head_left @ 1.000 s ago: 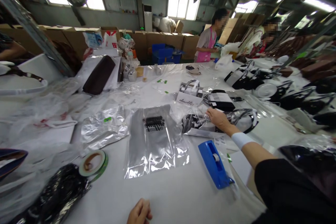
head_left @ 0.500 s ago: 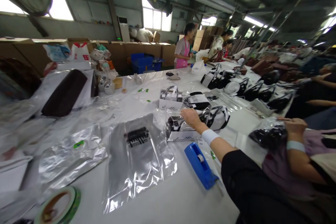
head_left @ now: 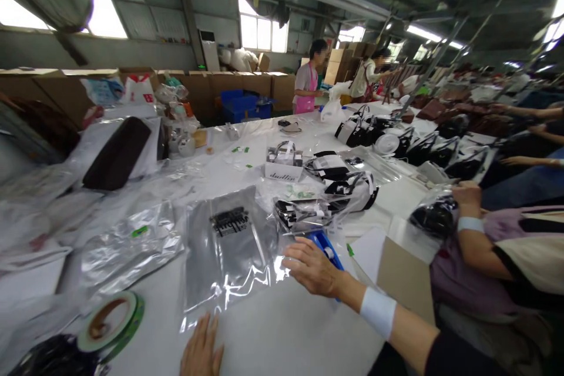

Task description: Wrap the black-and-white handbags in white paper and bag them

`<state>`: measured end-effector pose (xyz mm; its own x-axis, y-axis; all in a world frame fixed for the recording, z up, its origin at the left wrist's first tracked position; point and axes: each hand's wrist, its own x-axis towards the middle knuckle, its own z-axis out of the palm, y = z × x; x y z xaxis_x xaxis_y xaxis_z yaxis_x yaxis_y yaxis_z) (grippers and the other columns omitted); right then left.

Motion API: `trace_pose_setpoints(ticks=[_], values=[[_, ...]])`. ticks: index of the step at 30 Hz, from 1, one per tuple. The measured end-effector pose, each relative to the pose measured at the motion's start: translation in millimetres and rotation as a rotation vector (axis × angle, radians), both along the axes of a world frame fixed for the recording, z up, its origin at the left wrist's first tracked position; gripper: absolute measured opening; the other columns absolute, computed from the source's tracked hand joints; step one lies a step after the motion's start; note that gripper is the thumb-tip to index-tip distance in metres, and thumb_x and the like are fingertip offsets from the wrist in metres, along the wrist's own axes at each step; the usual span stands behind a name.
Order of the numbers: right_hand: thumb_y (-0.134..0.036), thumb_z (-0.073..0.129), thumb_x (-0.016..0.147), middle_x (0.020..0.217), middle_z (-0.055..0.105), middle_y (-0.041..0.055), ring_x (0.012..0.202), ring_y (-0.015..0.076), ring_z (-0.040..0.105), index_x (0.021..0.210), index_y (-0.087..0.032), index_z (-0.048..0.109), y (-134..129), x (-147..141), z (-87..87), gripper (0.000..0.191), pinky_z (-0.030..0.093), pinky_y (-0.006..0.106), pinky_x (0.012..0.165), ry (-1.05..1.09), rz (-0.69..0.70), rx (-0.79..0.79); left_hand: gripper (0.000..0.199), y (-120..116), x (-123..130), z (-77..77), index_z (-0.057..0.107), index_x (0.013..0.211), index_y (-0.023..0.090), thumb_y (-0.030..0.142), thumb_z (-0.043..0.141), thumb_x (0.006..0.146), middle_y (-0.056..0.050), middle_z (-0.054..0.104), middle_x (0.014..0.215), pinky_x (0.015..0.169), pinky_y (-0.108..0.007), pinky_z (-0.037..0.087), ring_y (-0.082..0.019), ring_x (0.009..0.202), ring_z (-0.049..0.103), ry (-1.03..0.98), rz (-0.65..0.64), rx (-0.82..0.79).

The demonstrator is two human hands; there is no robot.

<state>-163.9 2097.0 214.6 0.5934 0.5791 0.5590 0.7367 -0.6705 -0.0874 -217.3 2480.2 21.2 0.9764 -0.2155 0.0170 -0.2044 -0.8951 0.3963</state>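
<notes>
A clear plastic bag [head_left: 233, 264] with black printing lies flat on the table in front of me. My left hand [head_left: 201, 348] has its fingers stretched out near the bag's lower left edge. Over the bag's right edge is my right hand [head_left: 312, 267], its fingers extended and nothing seen in them. Partly behind that hand sits a blue tape dispenser [head_left: 325, 244]. Beyond the dispenser, a black-and-white handbag [head_left: 304, 212] lies under clear plastic. Farther back, a white card with black lettering [head_left: 283, 174] leans against another small bag.
Tape rolls [head_left: 110, 323] lie at the lower left, beside a crumpled clear bag [head_left: 132, 247]. A grey-brown board [head_left: 405, 276] lies to the right. There a co-worker's hand [head_left: 467, 197] holds a plastic-wrapped black item [head_left: 434, 217]. Several handbags [head_left: 423, 147] stand farther back.
My right hand has drawn back from the wrapped handbag toward the clear bag's right edge. My left hand has come into view at the bottom. The white card by the wrapped handbag no longer shows.
</notes>
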Motion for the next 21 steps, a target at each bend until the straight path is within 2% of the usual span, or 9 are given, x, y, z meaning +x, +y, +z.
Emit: trace_pose_setpoints(ticks=[2, 5, 9, 12, 16, 19, 21], values=[[-0.017, 0.052, 0.092, 0.126, 0.066, 0.0094, 0.122, 0.0233, 0.057, 0.130, -0.022, 0.054, -9.2, -5.0, -10.9, 0.038, 0.046, 0.052, 0.110, 0.026, -0.074, -0.014, 0.053, -4.2, 10.7, 3.1, 0.058, 0.138, 0.014, 0.025, 0.036, 0.090, -0.014, 0.052, 0.149, 0.115, -0.051, 0.039, -0.032, 0.142, 0.043, -0.083, -0.014, 0.166], [-0.017, 0.052, 0.092, 0.125, 0.066, 0.0128, 0.122, 0.0278, 0.058, 0.128, -0.020, 0.056, -32.3, 4.7, -14.2, 0.037, 0.047, 0.057, 0.107, 0.033, -0.232, 0.027, 0.055, -16.2, 28.1, 13.7, 0.051, 0.144, 0.017, 0.016, 0.031, 0.093, -0.010, 0.046, 0.154, 0.115, -0.048, 0.037, -0.028, 0.144, 0.039, -0.081, -0.035, 0.340], [-0.018, 0.054, 0.093, 0.112, 0.069, 0.0116, 0.107, 0.0259, 0.064, 0.119, -0.021, 0.061, -73.3, 13.9, -2.2, 0.028, 0.055, 0.048, 0.093, -0.014, -0.378, 0.172, 0.057, -23.3, 44.6, 14.9, 0.047, 0.146, 0.017, 0.011, 0.026, 0.094, -0.011, 0.044, 0.155, 0.112, -0.045, 0.039, -0.026, 0.143, 0.041, -0.010, -0.056, 0.455], [-0.019, 0.052, 0.093, 0.105, 0.070, 0.0104, 0.101, 0.0253, 0.065, 0.115, -0.022, 0.063, -113.0, 16.3, 12.5, 0.025, 0.055, 0.045, 0.089, -0.144, -0.527, 0.271, 0.056, -17.3, 51.0, 1.7, 0.047, 0.146, 0.019, 0.011, 0.027, 0.095, -0.011, 0.044, 0.155, 0.112, -0.044, 0.040, -0.025, 0.143, 0.042, 0.008, -0.052, 0.456], [-0.026, 0.048, 0.094, 0.104, 0.069, 0.0129, 0.100, 0.0278, 0.062, 0.109, -0.020, 0.064, -180.2, 41.4, 38.1, 0.023, 0.051, 0.047, 0.093, -0.262, -0.858, 0.324, 0.053, -4.0, 61.5, -16.2, 0.051, 0.144, 0.018, 0.016, 0.029, 0.096, -0.010, 0.047, 0.154, 0.110, -0.040, 0.043, -0.024, 0.139, 0.046, 0.060, -0.073, 0.396], [-0.020, 0.041, 0.091, 0.112, 0.068, 0.0176, 0.110, 0.0297, 0.058, 0.112, -0.014, 0.063, -232.2, 75.3, 55.5, 0.031, 0.045, 0.047, 0.101, -0.153, -1.051, 0.210, 0.051, 4.8, 72.1, -22.4, 0.056, 0.140, 0.019, 0.026, 0.029, 0.097, -0.009, 0.054, 0.148, 0.108, -0.040, 0.046, -0.024, 0.134, 0.053, 0.113, -0.064, 0.309], [-0.012, 0.039, 0.086, 0.124, 0.063, 0.0213, 0.120, 0.0308, 0.053, 0.123, -0.008, 0.058, -261.4, 96.9, 62.6, 0.042, 0.040, 0.047, 0.106, -0.035, -1.151, 0.105, 0.051, 10.0, 78.1, -26.3, 0.062, 0.134, 0.023, 0.028, 0.028, 0.096, -0.007, 0.061, 0.141, 0.108, -0.041, 0.047, -0.023, 0.129, 0.057, 0.114, -0.045, 0.231]])
